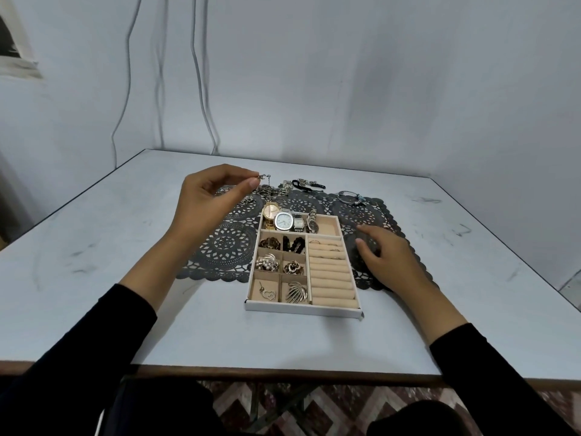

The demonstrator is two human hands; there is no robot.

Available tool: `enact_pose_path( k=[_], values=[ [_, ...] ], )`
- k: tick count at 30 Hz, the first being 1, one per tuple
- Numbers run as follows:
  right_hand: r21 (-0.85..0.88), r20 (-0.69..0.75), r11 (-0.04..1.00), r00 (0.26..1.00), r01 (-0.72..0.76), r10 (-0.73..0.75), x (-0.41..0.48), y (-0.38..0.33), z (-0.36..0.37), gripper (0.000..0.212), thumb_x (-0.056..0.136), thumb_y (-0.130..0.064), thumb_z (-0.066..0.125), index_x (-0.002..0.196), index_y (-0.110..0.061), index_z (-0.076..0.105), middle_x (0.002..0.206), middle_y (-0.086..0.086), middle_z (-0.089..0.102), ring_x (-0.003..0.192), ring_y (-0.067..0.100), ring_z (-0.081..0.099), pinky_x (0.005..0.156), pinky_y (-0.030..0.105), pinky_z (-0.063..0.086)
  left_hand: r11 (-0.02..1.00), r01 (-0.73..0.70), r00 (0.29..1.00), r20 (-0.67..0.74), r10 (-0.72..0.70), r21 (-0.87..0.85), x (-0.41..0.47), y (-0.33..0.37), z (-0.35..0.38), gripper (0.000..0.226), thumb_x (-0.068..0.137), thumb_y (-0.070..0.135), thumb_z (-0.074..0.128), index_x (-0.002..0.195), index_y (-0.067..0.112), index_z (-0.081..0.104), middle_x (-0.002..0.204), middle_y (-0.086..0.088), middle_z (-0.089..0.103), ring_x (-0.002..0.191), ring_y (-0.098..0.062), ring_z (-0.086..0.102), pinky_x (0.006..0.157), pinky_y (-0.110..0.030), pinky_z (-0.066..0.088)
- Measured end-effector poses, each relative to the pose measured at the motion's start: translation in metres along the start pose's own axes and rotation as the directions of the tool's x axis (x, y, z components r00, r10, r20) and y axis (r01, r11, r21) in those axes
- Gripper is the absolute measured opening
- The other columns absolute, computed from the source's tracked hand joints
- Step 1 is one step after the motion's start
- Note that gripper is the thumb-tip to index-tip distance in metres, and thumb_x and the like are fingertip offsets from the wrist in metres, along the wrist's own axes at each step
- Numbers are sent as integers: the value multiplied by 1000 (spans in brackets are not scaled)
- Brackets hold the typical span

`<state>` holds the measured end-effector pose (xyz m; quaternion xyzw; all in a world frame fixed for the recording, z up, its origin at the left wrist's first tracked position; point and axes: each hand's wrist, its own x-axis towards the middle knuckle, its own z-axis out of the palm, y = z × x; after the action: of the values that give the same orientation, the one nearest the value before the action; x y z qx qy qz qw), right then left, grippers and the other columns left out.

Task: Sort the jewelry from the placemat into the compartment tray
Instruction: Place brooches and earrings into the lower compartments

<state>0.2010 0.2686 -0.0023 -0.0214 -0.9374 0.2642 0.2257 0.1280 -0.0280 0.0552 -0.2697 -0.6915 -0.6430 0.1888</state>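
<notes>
pinching a silver piece over the far left of the placemat

the left hand (204,202) is raised above the far left part of the dark lace placemat (226,243), with thumb and forefinger pinching a small silver chain piece (263,176); it is too small to tell just what it is. the right hand (390,259) grasps nothing, its fingers relaxed and loosely spread over the right side of the placemat, just beside the right wall of the compartment tray (301,308); whether it touches the mat i cannot tell.

the tray sits at the middle of the tabletop (94,247), its far part on the placemat and its near end on the bare tabletop. its far compartment, running the full width, holds several watches (284,221) crowded toward the left end. six small compartments fill the left side in two columns: a brown piece and a black beaded piece farthest, two gold brooches in the middle, and at the near edge a heart-shaped earring (268,293) and a gold fan-shaped brooch (297,291). the right side is taken by ring rolls (333,278), with a few rings in the farthest rows.

unsorted jewelry lies along the placemat's far edge: metal chain pieces (267,190) below the left hand, a black piece (306,184) near the middle, and a bangle (349,195) toward the far right corner.
</notes>
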Motion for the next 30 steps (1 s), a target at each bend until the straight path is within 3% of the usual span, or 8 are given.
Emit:
enact_pose_path(
  k=[4,13,18,22,30],
  values=[
    [-101,78,995,997,8,0,-2,8,4,40,95,-22,54,133,-9,53,134,7,56,124,20,51,102,23,33,1000,-1,1000,12,0,14,-2,2,1,11,82,19,77,93,20,75,90,8,77,93,-13,72,76,-31,59],
    [-159,113,987,993,-2,20,-3,11,7,36,96,-25,51,128,-8,57,126,7,62,114,22,56,92,23,37,999,-16,999,46,14,38,-9,13,1,10,81,16,77,91,19,76,87,11,76,89,-8,71,81,-18,52],
    [-159,115,987,993,-14,32,-2,10,8,36,97,-26,51,128,-8,57,126,7,62,114,22,56,90,23,37,999,-11,998,70,8,44,-18,21,0,10,81,18,77,91,21,76,90,8,77,92,-12,71,84,-22,53],
    [-139,122,990,991,-28,45,-2,10,8,36,97,-26,50,127,-8,58,125,7,62,113,21,56,87,21,36,1000,6,996,93,-7,6,-26,30,2,9,81,14,76,89,18,75,89,5,77,90,-11,72,75,-17,54],
    [-136,121,990,992,-28,45,-4,10,7,36,97,-26,50,127,-9,58,125,6,62,113,21,56,86,20,35,1000,2,995,100,-2,0,-40,36,3,11,77,20,77,88,20,77,90,3,77,92,-14,72,85,-26,55]
  ],
)
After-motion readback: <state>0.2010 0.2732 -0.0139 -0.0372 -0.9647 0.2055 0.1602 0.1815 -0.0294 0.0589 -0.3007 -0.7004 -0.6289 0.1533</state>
